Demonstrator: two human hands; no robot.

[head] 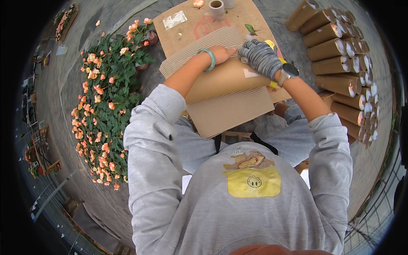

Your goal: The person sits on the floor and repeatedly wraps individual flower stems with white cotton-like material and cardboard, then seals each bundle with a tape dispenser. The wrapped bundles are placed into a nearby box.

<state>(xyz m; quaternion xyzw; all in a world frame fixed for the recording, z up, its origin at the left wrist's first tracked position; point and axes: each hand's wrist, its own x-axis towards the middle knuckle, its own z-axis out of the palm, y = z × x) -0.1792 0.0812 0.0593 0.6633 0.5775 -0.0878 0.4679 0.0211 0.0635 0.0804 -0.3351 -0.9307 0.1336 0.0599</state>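
Observation:
A brown cardboard tube [223,78] lies across a stack of corrugated cardboard sheets [231,110] in front of me. My left hand [220,54], bare with a green bangle at the wrist, rests along the tube's far side, its fingertips on or near the cardboard. My right hand [259,57], in a striped grey glove, is bent over the tube's right end beside a whitish label or piece of tape [251,72]. What its fingers hold is hidden. A yellow object [271,44] shows partly behind the gloved hand.
A large cardboard surface [172,35] lies beneath, bearing a tape roll [217,10], a leaf [251,29] and a fallen flower [198,3]. Potted orange-flowered plants [105,111] crowd the left. Many filled cardboard tubes [331,65] lie stacked on the right.

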